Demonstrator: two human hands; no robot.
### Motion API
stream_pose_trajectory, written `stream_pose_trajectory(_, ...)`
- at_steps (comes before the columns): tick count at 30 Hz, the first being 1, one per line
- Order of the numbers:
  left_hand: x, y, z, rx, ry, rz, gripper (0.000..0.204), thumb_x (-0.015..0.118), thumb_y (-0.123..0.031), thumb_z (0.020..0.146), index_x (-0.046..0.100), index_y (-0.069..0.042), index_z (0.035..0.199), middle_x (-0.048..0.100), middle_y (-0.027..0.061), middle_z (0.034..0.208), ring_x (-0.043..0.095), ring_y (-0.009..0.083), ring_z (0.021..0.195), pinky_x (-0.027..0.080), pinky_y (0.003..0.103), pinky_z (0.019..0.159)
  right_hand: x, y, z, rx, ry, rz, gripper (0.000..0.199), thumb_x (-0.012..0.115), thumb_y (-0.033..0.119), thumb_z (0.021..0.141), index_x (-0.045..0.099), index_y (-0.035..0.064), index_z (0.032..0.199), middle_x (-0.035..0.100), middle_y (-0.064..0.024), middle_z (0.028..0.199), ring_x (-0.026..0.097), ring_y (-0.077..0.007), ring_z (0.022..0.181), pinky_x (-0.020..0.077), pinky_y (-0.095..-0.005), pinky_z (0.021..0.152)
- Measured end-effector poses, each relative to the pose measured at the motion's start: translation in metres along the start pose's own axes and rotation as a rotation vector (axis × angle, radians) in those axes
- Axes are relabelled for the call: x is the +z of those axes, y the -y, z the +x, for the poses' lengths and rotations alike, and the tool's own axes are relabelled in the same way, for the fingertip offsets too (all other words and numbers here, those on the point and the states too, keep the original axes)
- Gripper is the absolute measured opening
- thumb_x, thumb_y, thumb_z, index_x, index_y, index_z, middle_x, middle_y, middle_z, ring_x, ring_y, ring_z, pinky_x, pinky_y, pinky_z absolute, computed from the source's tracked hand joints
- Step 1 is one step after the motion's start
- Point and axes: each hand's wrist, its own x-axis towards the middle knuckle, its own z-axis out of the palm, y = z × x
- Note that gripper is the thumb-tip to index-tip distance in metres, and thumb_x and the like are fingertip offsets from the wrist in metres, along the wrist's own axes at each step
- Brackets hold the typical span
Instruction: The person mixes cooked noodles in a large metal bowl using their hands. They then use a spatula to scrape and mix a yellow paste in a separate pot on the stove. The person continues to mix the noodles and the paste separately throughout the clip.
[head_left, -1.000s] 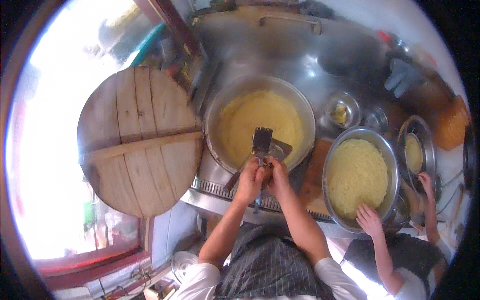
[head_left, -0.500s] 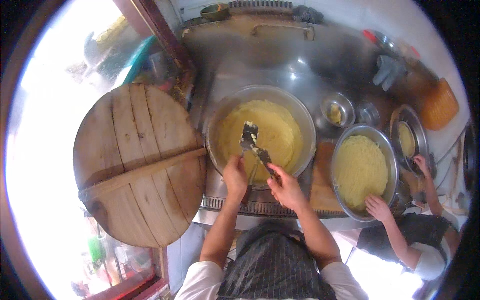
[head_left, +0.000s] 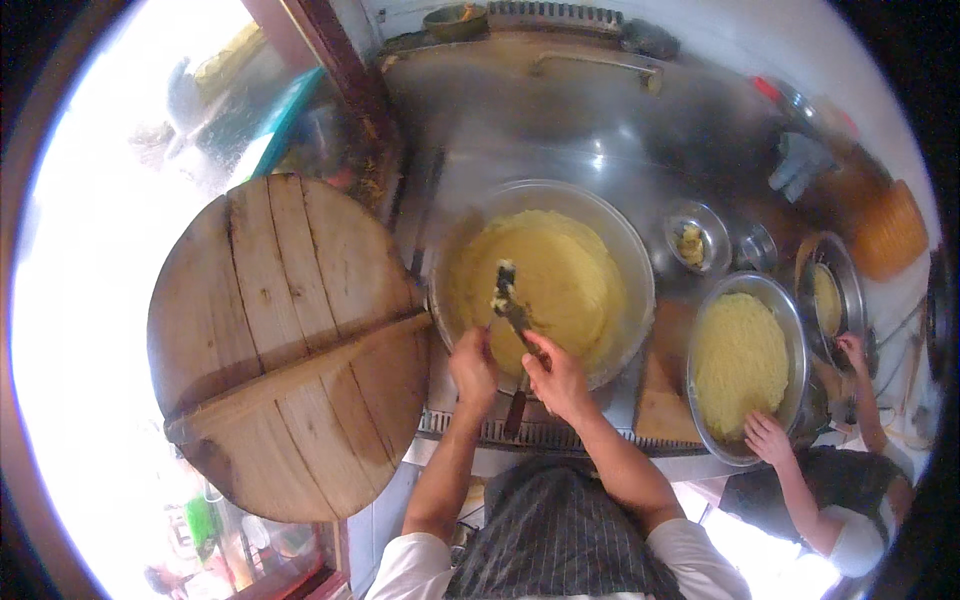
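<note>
My left hand point(head_left: 474, 368) is closed around a thin-handled spatula point(head_left: 506, 270) with a dark blade, turned nearly edge-on. My right hand point(head_left: 556, 375) grips a dark, narrow scraper point(head_left: 517, 316) that slants up to the spatula blade, where pale bits cling. Both tools are above a large round metal basin point(head_left: 643, 262), which holds a broad yellow mass point(head_left: 575, 255), smooth and wet-looking in the middle and rougher round its edge. A brown tool handle point(head_left: 516, 412) juts over the basin's near side, between my wrists; its other end is hard to make out.
Left of the basin leans a big round wooden lid point(head_left: 290, 300). To the right stand an oval metal bowl point(head_left: 697, 385) of yellow strands, touched by a co-worker's hand point(head_left: 768, 438), a small bowl point(head_left: 677, 222) with yellow pieces, and another metal pan point(head_left: 855, 285).
The spatula blade has turned from showing its flat face to nearly edge-on, with the scraper still against it. The whole view has shifted slightly; the co-worker's hand stays at the oval bowl.
</note>
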Motion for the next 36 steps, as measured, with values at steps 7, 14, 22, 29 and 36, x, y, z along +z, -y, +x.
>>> stream_pose_trajectory(7,0.015,0.021,-0.017,0.035,0.075,-0.065,0.012,0.052,0.0,0.074,0.056,-0.005,0.084,0.056,0.0174,0.073,0.056,0.0368,0.068,0.044,0.042,0.057,-0.009,-0.003,0.047,0.052,-0.056,0.017,0.037,0.058,0.011,0.081,0.051,0.004,0.116,0.059,-0.0163,0.104,0.059,-0.0265,0.085,0.0465,-0.0337,0.076)
stream_pose_trajectory(14,0.001,0.018,-0.019,-0.116,0.041,0.027,0.012,0.052,-0.012,0.084,0.057,-0.002,0.082,0.056,0.0193,0.072,0.055,0.0385,0.066,0.043,0.043,0.058,-0.031,0.019,0.104,-0.131,-0.366,-0.068,0.037,0.057,0.009,0.081,0.05,0.0049,0.117,0.056,-0.0174,0.089,0.058,-0.0289,0.077,0.0467,-0.0366,0.07)
stream_pose_trajectory(22,0.017,0.022,-0.006,-0.422,0.226,0.005,0.023,0.051,-0.019,0.086,0.059,-0.001,0.096,0.056,0.0224,0.069,0.056,0.0361,0.063,0.043,0.041,0.059,-0.013,-0.127,0.113,0.203,0.006,-0.662,0.038,0.052,0.004,0.075,0.048,0.006,0.112,0.057,-0.0216,0.093,0.055,-0.0391,0.089,0.0445,-0.0465,0.071)
stream_pose_trajectory(29,0.017,0.043,-0.034,-0.368,0.25,-0.054,0.018,0.052,-0.016,0.084,0.055,0.001,0.084,0.056,0.0202,0.067,0.056,0.0354,0.063,0.043,0.038,0.058,0.0,-0.123,0.069,0.235,-0.175,-0.236,0.038,0.057,0.005,0.076,0.041,0.0025,0.11,0.051,-0.0118,0.07,0.054,-0.025,0.063,0.0444,-0.0364,0.056)
stream_pose_trajectory(36,-0.048,0.079,-0.106,-0.373,0.116,0.126,0.011,0.052,-0.01,0.083,0.053,0.0,0.087,0.057,0.0188,0.069,0.057,0.0305,0.06,0.043,0.039,0.054,-0.01,-0.144,0.099,0.7,-0.371,0.581,0.014,0.041,0.002,0.084,0.038,0.0057,0.098,0.046,-0.0064,0.062,0.043,-0.0163,0.042,0.0312,-0.029,0.035)
